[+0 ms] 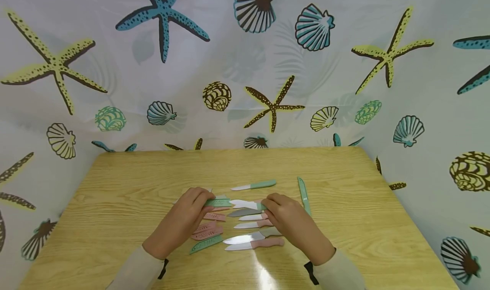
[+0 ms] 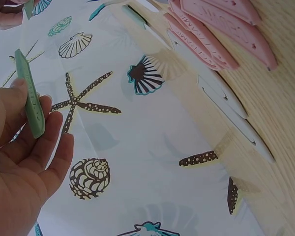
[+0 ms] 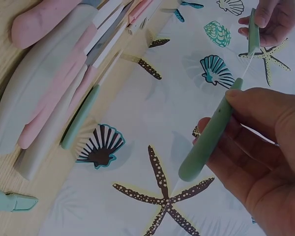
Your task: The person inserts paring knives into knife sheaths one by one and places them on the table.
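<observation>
Between the thumb and fingers of my left hand [image 1: 187, 209] is a green knife sheath [image 2: 30, 96], its open end pointing right in the head view. My right hand [image 1: 285, 211] grips a small knife by its green handle [image 3: 211, 128], thumb along the top. The knife's white blade [image 1: 245, 204] points left at the sheath, tip close to the sheath's mouth in the right wrist view. Below the hands lie knives with pink handles [image 1: 268, 242] and grey ones, blades toward the left. Pink sheaths [image 1: 207, 234] lie in a group beside my left hand.
A green-handled knife [image 1: 263, 184] lies beyond the hands on the wooden table [image 1: 134, 171]. One green sheath [image 1: 303, 193] rests right of it, another green sheath [image 1: 206, 244] nearer the front. A patterned cloth [image 1: 214, 69] hangs behind the table and along its sides.
</observation>
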Available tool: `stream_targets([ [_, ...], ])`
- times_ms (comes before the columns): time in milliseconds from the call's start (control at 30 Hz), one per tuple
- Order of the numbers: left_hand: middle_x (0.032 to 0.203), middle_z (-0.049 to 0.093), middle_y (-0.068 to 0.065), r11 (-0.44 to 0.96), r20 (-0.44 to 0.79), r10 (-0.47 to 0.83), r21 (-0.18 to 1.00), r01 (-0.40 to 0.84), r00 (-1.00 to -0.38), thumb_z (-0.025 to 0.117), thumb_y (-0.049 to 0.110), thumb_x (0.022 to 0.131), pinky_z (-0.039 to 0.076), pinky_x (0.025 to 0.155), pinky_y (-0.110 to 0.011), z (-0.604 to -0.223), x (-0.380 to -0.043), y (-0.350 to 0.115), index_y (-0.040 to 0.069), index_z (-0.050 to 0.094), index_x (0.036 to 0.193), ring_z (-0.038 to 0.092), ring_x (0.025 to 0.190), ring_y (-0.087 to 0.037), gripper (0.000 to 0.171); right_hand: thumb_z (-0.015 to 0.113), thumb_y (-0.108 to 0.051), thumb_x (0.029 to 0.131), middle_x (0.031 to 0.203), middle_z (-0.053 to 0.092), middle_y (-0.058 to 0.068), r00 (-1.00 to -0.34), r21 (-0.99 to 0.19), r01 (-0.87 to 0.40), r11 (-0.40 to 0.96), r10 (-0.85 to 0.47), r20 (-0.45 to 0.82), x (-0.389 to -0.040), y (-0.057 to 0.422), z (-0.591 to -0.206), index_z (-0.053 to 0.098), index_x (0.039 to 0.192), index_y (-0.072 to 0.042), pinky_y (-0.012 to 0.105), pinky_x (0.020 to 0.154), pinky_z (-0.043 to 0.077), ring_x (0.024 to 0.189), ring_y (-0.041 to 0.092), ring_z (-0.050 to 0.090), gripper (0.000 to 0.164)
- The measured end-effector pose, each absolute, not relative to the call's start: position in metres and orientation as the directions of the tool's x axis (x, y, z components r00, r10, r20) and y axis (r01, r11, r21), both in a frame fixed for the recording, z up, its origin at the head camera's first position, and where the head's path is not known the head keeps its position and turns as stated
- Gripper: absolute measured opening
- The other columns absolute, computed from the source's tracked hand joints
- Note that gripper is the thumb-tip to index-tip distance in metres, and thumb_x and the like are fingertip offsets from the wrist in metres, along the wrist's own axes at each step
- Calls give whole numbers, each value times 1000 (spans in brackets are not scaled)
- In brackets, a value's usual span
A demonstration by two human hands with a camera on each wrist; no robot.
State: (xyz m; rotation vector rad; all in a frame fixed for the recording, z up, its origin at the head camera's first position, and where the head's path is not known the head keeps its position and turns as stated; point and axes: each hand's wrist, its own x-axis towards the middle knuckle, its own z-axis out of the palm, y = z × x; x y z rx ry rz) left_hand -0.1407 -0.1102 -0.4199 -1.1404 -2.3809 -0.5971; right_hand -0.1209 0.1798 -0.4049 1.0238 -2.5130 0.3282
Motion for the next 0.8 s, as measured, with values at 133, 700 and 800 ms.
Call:
stream_targets([
  [133, 109, 53, -4, 569, 552, 611, 192, 800, -567, 59, 11, 91, 45, 82, -27, -420, -140, -112, 3, 57, 112, 48, 101, -16, 23, 73, -7, 78, 95, 60, 6, -651, -64, -711, 701, -621, 437, -121, 179, -406, 68, 97, -1, 18, 65, 49, 80, 14, 59, 20],
  [700, 110, 52, -7, 559, 565, 617, 176, 810, -548, 59, 9, 91, 45, 83, -27, -418, -138, -114, 2, 56, 112, 48, 103, -18, 22, 78, -2, 70, 94, 59, 7, -616, 33, -725, 688, -670, 413, -123, 175, -401, 67, 97, -1, 17, 65, 49, 80, 14, 58, 29],
  [800, 109, 52, -7, 548, 577, 620, 167, 820, -532, 47, 18, 99, 46, 82, -27, -420, -138, -112, 1, 56, 111, 48, 102, -18, 23, 78, 0, 70, 93, 59, 6, -608, 46, -729, 683, -677, 415, -123, 176, -402, 67, 96, -2, 17, 64, 49, 78, 14, 57, 28],
])
